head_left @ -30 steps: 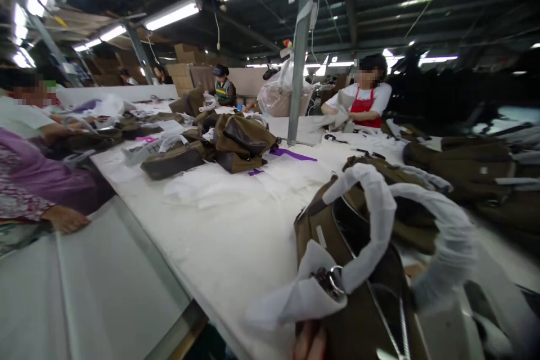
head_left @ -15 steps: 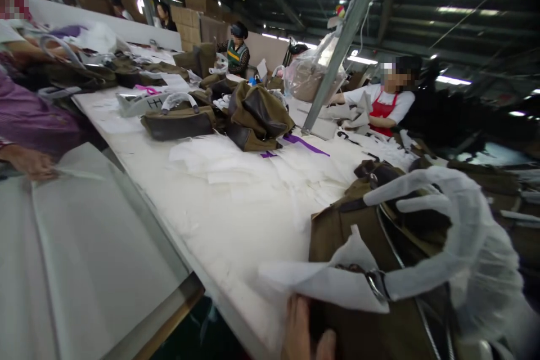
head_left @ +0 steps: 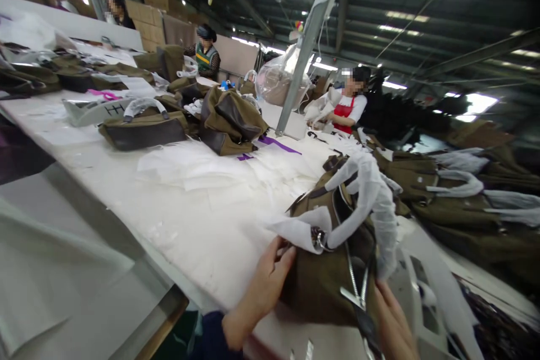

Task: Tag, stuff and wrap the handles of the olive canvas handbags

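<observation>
An olive-brown handbag (head_left: 312,287) stands on the white table in front of me, its handles (head_left: 367,191) wrapped in white film. My left hand (head_left: 265,281) grips the bag's left end, thumb and fingers bent at its edge. Just above those fingers a white paper sheet (head_left: 301,230) sticks out from around the metal handle fitting. At the opposite side my right hand (head_left: 392,315) presses on the bag, its fingers partly hidden behind it. An open zipper with a metal pull (head_left: 352,298) runs along the top, between the hands.
More olive bags (head_left: 143,129) lie across the table (head_left: 181,225), with thin white sheets (head_left: 202,166) and a purple strip (head_left: 280,143) near them. Wrapped bags (head_left: 447,185) are piled at right. A slanted metal post (head_left: 301,62) rises beyond. A co-worker in a red apron (head_left: 343,109) stands behind it.
My view has swung to the right. My right hand has come into view on the bag, and more of my left hand shows. The co-worker in purple at left has left the view.
</observation>
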`<state>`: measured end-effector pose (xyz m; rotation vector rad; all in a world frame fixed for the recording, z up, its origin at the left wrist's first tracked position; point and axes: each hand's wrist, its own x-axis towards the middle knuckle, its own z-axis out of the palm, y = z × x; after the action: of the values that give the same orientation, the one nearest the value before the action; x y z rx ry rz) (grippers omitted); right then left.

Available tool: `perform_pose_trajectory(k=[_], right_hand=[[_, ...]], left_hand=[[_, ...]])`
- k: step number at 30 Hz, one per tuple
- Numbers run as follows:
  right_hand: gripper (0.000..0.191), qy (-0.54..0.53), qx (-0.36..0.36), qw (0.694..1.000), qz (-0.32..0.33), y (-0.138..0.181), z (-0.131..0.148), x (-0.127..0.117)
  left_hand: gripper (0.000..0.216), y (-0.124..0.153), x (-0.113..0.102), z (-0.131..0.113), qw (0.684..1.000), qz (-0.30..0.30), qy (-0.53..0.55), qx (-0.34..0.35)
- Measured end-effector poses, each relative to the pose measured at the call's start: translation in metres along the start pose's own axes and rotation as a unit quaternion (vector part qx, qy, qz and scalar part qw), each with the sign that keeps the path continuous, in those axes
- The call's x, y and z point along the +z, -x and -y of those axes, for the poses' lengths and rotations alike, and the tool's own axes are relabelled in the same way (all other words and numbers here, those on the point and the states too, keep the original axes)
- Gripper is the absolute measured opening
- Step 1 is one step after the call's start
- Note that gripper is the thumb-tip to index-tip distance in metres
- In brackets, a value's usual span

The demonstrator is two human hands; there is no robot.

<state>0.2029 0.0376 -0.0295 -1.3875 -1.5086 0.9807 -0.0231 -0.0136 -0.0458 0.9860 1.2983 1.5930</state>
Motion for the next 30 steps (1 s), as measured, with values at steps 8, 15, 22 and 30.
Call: perform_pose_trajectory(k=[8,15,22,30], right_hand=[[0.018,0.209,-0.348,0.914,-0.004,-0.010,0.068,-0.055],[0.021,0.461,-0.576,0.622,0.265,-0.058,0.132,-0.012],[0.019,0.514,-0.569,0.539,0.349,-0.081,0.119,0.007],[0.026,0.508,-0.610,0.455,0.403,-0.081,0.135,0.039]], left_hand=[[0.021,0.032,0.016,-0.057,0.953,-0.002,-0.235,0.190],[0.024,-0.009,0.033,-0.119,0.765,0.201,-0.557,0.256],[0.007,-0.014,0.019,-0.123,0.748,0.176,-0.581,0.269],[0.006,-0.009,-0.001,-0.118,0.809,0.168,-0.505,0.250]])
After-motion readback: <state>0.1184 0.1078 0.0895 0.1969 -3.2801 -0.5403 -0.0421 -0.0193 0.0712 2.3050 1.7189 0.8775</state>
